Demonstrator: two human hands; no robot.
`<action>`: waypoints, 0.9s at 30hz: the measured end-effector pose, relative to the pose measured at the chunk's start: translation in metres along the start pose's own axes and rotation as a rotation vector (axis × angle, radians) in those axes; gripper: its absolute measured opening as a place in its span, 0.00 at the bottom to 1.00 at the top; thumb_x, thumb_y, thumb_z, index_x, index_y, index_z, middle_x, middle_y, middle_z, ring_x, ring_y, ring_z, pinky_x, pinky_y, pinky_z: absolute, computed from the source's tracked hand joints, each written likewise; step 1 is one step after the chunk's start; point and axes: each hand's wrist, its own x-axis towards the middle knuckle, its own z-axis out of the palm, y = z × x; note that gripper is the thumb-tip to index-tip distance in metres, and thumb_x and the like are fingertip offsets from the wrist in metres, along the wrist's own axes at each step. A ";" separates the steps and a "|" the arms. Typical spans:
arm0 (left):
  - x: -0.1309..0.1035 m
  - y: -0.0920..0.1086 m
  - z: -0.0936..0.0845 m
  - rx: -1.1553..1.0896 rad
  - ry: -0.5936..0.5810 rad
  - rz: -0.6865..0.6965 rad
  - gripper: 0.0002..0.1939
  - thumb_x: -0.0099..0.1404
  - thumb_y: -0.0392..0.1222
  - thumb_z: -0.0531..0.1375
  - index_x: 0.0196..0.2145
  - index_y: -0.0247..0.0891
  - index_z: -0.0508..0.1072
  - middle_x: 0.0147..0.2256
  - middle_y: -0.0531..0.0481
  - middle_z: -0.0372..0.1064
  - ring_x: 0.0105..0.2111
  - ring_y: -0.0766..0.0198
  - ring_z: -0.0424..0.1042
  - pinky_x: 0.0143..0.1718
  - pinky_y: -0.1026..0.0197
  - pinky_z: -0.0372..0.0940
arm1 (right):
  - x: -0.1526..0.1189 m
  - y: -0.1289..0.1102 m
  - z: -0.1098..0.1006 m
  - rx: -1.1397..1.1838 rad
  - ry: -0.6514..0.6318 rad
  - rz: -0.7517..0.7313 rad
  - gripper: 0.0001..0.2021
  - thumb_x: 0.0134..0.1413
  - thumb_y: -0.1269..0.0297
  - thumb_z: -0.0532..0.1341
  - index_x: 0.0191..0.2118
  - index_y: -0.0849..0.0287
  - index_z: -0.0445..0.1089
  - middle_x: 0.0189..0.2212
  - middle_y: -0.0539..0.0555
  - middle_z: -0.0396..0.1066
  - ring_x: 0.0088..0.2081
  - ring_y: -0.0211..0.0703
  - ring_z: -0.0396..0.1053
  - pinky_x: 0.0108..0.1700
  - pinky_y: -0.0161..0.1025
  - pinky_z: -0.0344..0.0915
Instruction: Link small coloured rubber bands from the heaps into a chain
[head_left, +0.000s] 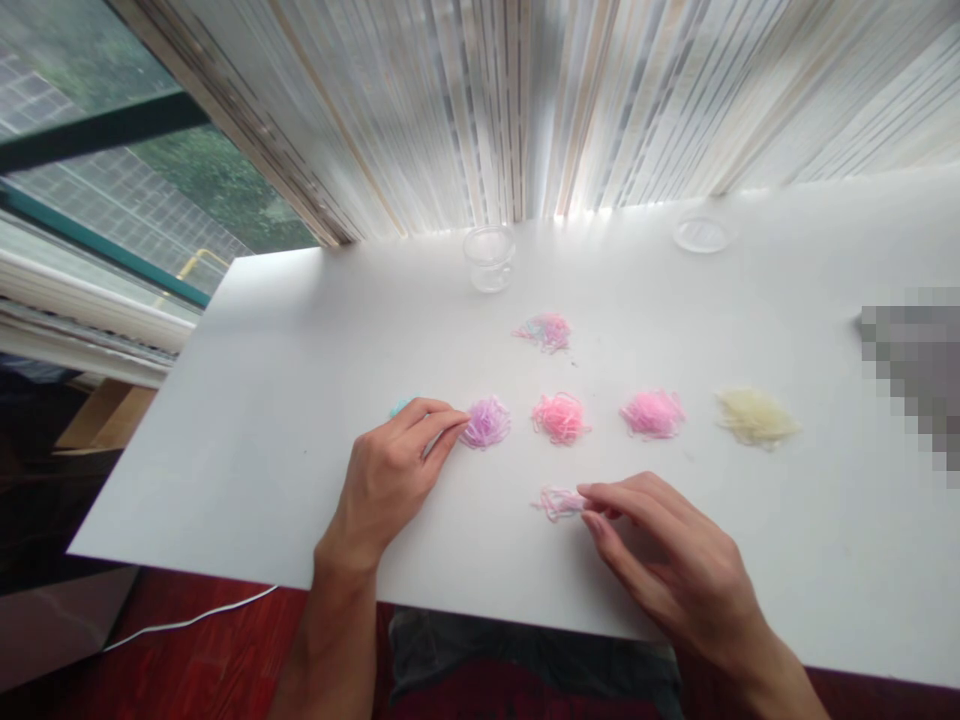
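Observation:
My left hand [401, 455] is closed in a pinch, its fingertips at the left edge of a pile of purple elastic bands [487, 422]. Whatever lies between those fingertips is too small to make out. A pile of blue bands [405, 407] is mostly hidden behind that hand. My right hand [664, 550] has thumb and index finger apart, at the right side of a small loose heap of mixed pale bands [559, 504]. In a row to the right of the purple pile lie coral-pink bands [561, 418], pink bands [652, 414] and yellow bands [756, 416].
A mixed-colour pile of bands [547, 332] lies farther back on the white table [225, 450]. Behind it stands a clear plastic tub [489, 260], with a clear lid [702, 235] to its right. Striped curtains [480, 110] hang along the back edge. A pixelated grey patch covers the right side.

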 end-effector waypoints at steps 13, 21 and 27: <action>-0.001 -0.001 0.003 0.083 0.137 -0.004 0.08 0.74 0.36 0.61 0.47 0.39 0.80 0.42 0.49 0.79 0.33 0.67 0.76 0.35 0.64 0.70 | -0.003 0.002 0.001 0.003 -0.016 -0.013 0.12 0.65 0.76 0.62 0.51 0.56 0.72 0.34 0.53 0.76 0.34 0.41 0.73 0.36 0.38 0.72; -0.023 0.040 0.009 -0.089 0.036 0.057 0.10 0.72 0.35 0.62 0.51 0.39 0.76 0.45 0.48 0.76 0.32 0.68 0.74 0.32 0.66 0.70 | -0.003 -0.002 -0.002 -0.114 0.207 0.151 0.10 0.65 0.76 0.61 0.47 0.57 0.73 0.32 0.51 0.73 0.33 0.39 0.70 0.37 0.38 0.69; -0.032 0.061 0.031 -0.115 -0.185 0.097 0.11 0.74 0.40 0.60 0.52 0.41 0.74 0.44 0.48 0.75 0.37 0.60 0.79 0.37 0.58 0.74 | -0.003 0.001 -0.001 -0.116 0.088 0.107 0.09 0.65 0.75 0.61 0.47 0.57 0.73 0.38 0.55 0.73 0.40 0.43 0.72 0.42 0.40 0.71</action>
